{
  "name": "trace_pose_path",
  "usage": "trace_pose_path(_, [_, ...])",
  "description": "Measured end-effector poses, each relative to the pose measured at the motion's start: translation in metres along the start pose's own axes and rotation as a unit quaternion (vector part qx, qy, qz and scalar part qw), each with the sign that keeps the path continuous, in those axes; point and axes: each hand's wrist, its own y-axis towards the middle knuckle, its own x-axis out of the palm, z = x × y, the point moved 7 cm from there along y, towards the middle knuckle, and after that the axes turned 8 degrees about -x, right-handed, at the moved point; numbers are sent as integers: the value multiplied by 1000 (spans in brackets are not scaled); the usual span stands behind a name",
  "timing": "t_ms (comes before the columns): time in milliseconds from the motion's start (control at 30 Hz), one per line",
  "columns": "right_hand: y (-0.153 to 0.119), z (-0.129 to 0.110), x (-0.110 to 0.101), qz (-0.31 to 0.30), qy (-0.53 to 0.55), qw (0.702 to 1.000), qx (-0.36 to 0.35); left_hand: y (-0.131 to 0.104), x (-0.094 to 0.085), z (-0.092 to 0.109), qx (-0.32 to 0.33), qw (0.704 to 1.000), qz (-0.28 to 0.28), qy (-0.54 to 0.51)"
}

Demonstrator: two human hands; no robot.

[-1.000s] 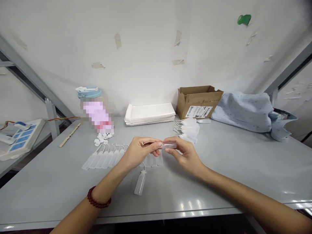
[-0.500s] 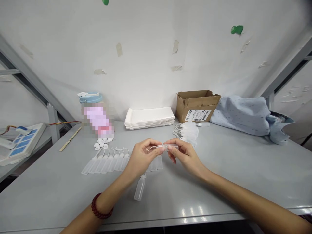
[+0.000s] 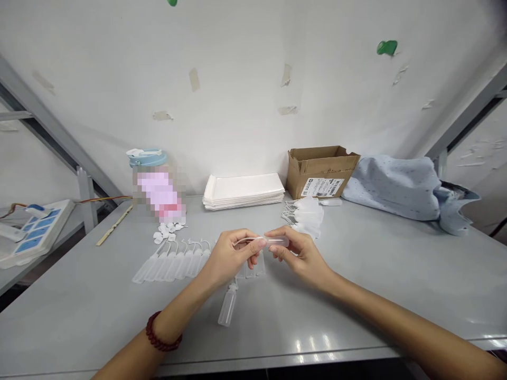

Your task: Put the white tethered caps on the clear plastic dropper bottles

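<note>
Between my two hands a small translucent bottle (image 3: pixel 278 241) lies nearly level above the table. My left hand (image 3: pixel 233 253) pinches its neck end, where a thin white cord trails to the left. The bottle's body is held by the fingers of my right hand (image 3: pixel 301 250). A row of similar bottles with cords (image 3: pixel 174 264) lies on the table to the left, partly covered by my left hand and forearm. One separate bottle (image 3: pixel 227 306) rests nearer the front edge. White corded pieces (image 3: pixel 307 214) are piled beyond my right hand.
A stack of white envelopes (image 3: pixel 243 191) lies by the wall, left of an open cardboard box (image 3: pixel 320 174). Blue cloth (image 3: pixel 392 187) is at the right. Small white discs (image 3: pixel 164 232), a blurred pink item (image 3: pixel 156 192) and a wooden stick (image 3: pixel 114 226) are at the left.
The fingers of both hands have shifted on the bottle. Its body shows more now, and my right thumb has moved back from the neck.
</note>
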Motion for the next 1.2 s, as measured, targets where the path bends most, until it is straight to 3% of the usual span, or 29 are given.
trace_pose_path(100, [0, 4, 1, -15, 25, 998, 60, -2, 0, -1, 32, 995, 20, 90])
trace_pose_path(267, [0, 13, 3, -40, 59, 988, 140, -11, 2, 13, 182, 947, 90, 251])
trace_pose_path(400, [2, 9, 3, -24, 57, 996, 69, -6, -1, 7, 92, 982, 44, 157])
trace_pose_path(500, [2, 3, 2, -6, 40, 999, 11, -4, -1, 4, 41, 993, 15, 106])
trace_pose_path(567, [1, 4, 2, 0, 36, 999, 24, -4, -2, 5, 59, 990, 32, 125])
trace_pose_path(733, [0, 15, 6, -11, 98, 987, 123, -12, 6, 17, 224, 938, 86, 248])
trace_pose_path(800, [1, 17, 7, -7, 134, 982, 132, -12, 6, 18, 230, 935, 99, 252])
trace_pose_path(967, [3, 13, 4, 0, 133, 986, 97, -3, -1, 12, 139, 955, 98, 242])
trace_pose_path(1067, [1, 16, 5, -2, 120, 986, 115, -8, 1, 14, 187, 935, 103, 282])
trace_pose_path(1200, [-2, 22, 16, -29, 210, 962, 173, -18, 9, 17, 284, 881, 111, 363])
